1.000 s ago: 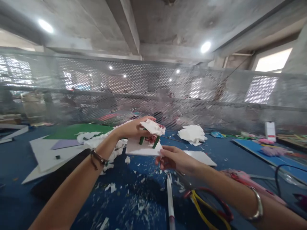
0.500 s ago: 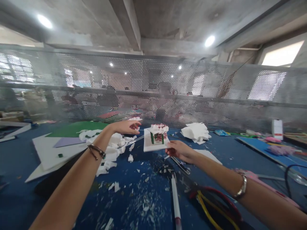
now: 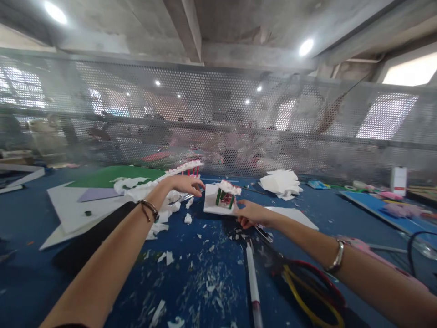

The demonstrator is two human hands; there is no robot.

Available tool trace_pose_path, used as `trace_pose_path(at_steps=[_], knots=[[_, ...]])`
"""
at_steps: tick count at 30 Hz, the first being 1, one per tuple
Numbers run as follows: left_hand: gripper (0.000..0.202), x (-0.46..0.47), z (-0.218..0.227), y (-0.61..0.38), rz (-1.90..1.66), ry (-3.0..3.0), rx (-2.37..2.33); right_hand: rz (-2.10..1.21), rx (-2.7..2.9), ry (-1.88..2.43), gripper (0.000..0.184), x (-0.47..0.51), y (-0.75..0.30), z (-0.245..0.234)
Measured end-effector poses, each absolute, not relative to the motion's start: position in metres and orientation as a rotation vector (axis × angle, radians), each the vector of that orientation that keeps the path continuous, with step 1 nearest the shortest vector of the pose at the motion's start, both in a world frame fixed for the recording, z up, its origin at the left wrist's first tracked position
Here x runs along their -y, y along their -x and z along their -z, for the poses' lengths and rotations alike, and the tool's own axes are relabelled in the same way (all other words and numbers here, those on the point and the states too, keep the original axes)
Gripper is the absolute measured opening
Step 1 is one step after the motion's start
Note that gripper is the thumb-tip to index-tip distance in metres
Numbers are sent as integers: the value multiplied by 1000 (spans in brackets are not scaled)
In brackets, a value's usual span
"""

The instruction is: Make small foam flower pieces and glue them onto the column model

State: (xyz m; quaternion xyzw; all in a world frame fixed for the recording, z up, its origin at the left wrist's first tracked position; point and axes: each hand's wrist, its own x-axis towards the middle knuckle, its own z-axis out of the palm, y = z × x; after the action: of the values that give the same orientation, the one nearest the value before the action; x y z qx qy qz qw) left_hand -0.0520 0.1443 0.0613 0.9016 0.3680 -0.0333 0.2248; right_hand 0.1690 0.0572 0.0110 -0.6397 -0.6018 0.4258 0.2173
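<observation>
A small model house with green posts, red bits and a white roof stands on a white square base. The base is tilted up. My right hand pinches the base by its right edge, thumb above and fingers partly hidden below. My left hand hovers at the left side of the base with fingers loosely stretched and holding nothing. Its fingertips come near the base's upper left corner; I cannot tell if they touch. Behind the left hand is a white strip on red posts.
Crumpled white paper lies at the back, more near my left arm. A pen-like tool and yellow-and-red handled scissors are in front. Paper scraps litter the blue tabletop. A perforated metal screen rises behind.
The model house on its base has tilted over to the right in my right hand. My left hand has come closer to the base. The view has shifted, showing more of the red-posted strip.
</observation>
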Motion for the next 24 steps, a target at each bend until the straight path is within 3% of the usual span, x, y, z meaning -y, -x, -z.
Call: trace_pose_path(at_steps=[4,9,14,19,22,24], knots=[[53,-139,-69,53,45,-2482,-960,-914,1963,1808,34,-57,-179,-27],[55,-134,-79,58,-51,-2493,-937,-541,2287,1828,7,-49,-185,-46],[49,-120,-95,65,-200,-2523,-977,-156,2482,1859,27,-21,-193,-55],[32,-92,-112,53,-697,-2614,-930,-12,2623,1787,14,14,-208,-60],[35,-92,-104,32,-741,-2768,-831,147,2621,1926,22,27,-216,-61],[50,-103,-90,14,-659,-2865,-797,199,2615,1971,29,32,-220,-60]])
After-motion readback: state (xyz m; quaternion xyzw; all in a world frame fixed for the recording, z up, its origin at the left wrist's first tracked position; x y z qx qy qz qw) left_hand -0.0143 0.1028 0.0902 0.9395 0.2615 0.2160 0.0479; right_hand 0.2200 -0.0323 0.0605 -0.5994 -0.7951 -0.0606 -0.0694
